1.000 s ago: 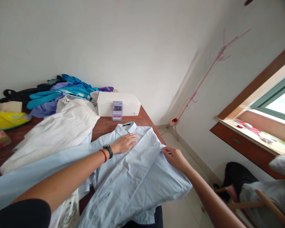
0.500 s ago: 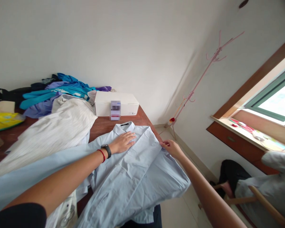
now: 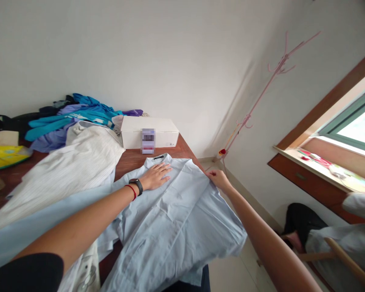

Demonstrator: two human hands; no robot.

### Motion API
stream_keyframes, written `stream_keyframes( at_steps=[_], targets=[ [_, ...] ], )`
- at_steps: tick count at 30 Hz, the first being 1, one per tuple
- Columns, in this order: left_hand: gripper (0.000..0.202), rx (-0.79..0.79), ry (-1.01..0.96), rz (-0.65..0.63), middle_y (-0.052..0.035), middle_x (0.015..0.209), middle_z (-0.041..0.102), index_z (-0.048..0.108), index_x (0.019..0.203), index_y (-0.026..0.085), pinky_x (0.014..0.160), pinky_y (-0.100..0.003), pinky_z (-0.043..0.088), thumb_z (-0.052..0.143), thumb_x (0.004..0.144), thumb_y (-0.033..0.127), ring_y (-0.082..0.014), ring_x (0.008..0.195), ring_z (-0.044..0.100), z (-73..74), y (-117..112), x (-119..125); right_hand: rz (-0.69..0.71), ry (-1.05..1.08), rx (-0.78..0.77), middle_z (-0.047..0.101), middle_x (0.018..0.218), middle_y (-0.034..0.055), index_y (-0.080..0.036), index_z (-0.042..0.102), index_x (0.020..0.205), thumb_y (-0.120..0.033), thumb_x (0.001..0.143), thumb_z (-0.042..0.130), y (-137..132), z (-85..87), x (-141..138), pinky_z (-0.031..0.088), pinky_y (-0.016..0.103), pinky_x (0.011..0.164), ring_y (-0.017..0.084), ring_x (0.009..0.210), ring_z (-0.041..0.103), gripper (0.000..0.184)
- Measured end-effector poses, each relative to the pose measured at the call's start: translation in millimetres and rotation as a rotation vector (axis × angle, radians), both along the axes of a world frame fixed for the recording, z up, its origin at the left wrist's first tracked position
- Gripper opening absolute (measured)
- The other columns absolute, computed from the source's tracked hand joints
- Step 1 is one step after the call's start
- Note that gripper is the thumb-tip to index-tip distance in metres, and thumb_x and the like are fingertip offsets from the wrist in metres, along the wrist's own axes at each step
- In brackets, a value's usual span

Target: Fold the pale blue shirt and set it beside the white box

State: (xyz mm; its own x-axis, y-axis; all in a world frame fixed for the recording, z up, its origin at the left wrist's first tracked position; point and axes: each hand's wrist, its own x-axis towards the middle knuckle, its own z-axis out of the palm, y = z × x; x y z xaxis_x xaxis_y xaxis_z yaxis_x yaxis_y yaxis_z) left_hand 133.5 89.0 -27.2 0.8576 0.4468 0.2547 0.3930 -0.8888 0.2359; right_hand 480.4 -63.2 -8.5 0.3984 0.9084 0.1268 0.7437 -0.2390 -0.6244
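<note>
A light blue shirt (image 3: 173,219) lies spread on the brown table (image 3: 130,160), its collar towards the wall. My left hand (image 3: 155,176) rests flat and open on the shirt just below the collar; a black band and a red cord circle that wrist. My right hand (image 3: 218,179) pinches the shirt's right shoulder edge at the table's right side, fingers closed on the cloth. The shirt's lower part hangs over the near table edge.
A white striped garment (image 3: 67,170) lies left of the shirt. Behind it is a heap of blue and purple clothes (image 3: 69,117) and a white box (image 3: 149,132). A pink coat stand (image 3: 255,101) rises in the corner. A chair with clothes (image 3: 331,247) stands by the window sill (image 3: 322,170).
My right hand has moved up along the shirt's right edge towards the shoulder, holding the cloth. My left hand slid slightly nearer the collar. The shirt lies flatter.
</note>
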Motion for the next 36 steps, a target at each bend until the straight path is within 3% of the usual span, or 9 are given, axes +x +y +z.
stream_keyframes(
  at_steps=[6, 10, 13, 20, 26, 31, 36],
  targets=[
    [0.057, 0.018, 0.01, 0.02, -0.0083, 0.164, 0.04, 0.049, 0.153, 0.022, 0.127, -0.051, 0.021, 0.038, 0.106, 0.052, -0.0314, 0.153, 0.031, 3.8, 10, 2, -0.011, 0.093, 0.045, 0.077, 0.09, 0.0102, -0.014, 0.077, 0.097, -0.038, 0.087, 0.053, 7, -4.2, 1, 0.053, 0.03, 0.07, 0.023, 0.083, 0.07, 0.035],
    [0.054, 0.023, 0.0, 0.027, -0.0073, 0.163, 0.042, 0.051, 0.152, 0.024, 0.127, -0.05, 0.021, 0.041, 0.105, 0.05, -0.0308, 0.153, 0.033, 4.2, 15, 2, 0.145, 0.128, 0.057, 0.073, 0.115, 0.0107, -0.018, 0.07, 0.123, -0.032, 0.083, 0.062, -8, -3.0, 3, 0.056, 0.033, 0.081, 0.023, 0.096, 0.07, 0.043],
    [0.054, 0.018, -0.011, 0.034, -0.0077, 0.163, 0.042, 0.052, 0.151, 0.024, 0.126, -0.051, 0.023, 0.041, 0.105, 0.051, -0.0312, 0.152, 0.033, 2.8, 16, 3, 0.239, 0.003, 0.063, 0.066, 0.126, 0.0119, -0.021, 0.063, 0.134, -0.029, 0.078, 0.069, -17, -4.9, 0, 0.056, 0.036, 0.086, 0.023, 0.101, 0.067, 0.057],
    [0.053, 0.021, -0.006, 0.043, -0.0064, 0.162, 0.043, 0.052, 0.15, 0.025, 0.126, -0.05, 0.023, 0.042, 0.105, 0.05, -0.0306, 0.153, 0.032, 4.0, 14, 3, 0.258, -0.321, 0.124, 0.066, 0.111, 0.0078, -0.023, 0.066, 0.128, -0.027, 0.092, 0.055, -10, -4.4, -16, 0.052, 0.036, 0.091, 0.022, 0.095, 0.065, 0.038],
    [0.051, 0.014, -0.021, 0.042, -0.0059, 0.162, 0.044, 0.053, 0.149, 0.026, 0.126, -0.05, 0.024, 0.044, 0.105, 0.05, -0.0296, 0.152, 0.034, 5.0, 13, 2, 0.369, -0.456, 0.092, 0.065, 0.118, 0.0082, -0.027, 0.058, 0.141, -0.01, 0.089, 0.044, -11, 0.2, -17, 0.05, 0.037, 0.101, 0.024, 0.112, 0.062, 0.056],
    [0.051, 0.0, -0.025, 0.044, -0.0068, 0.161, 0.044, 0.054, 0.149, 0.025, 0.125, -0.051, 0.024, 0.043, 0.105, 0.049, -0.0299, 0.153, 0.033, 4.6, 12, 3, 0.467, -0.479, 0.005, 0.065, 0.123, 0.0088, -0.028, 0.046, 0.153, 0.001, 0.076, 0.044, -2, 7.4, -16, 0.048, 0.039, 0.103, 0.026, 0.114, 0.061, 0.083],
    [0.052, -0.006, -0.011, 0.049, -0.0075, 0.162, 0.043, 0.053, 0.149, 0.024, 0.124, -0.052, 0.024, 0.041, 0.105, 0.05, -0.0309, 0.153, 0.032, 5.4, 12, 3, 0.485, -0.511, -0.012, 0.066, 0.128, 0.0073, -0.029, 0.06, 0.142, 0.001, 0.079, 0.045, 0, 3.3, -11, 0.047, 0.037, 0.104, 0.025, 0.118, 0.059, 0.071]
  ],
)
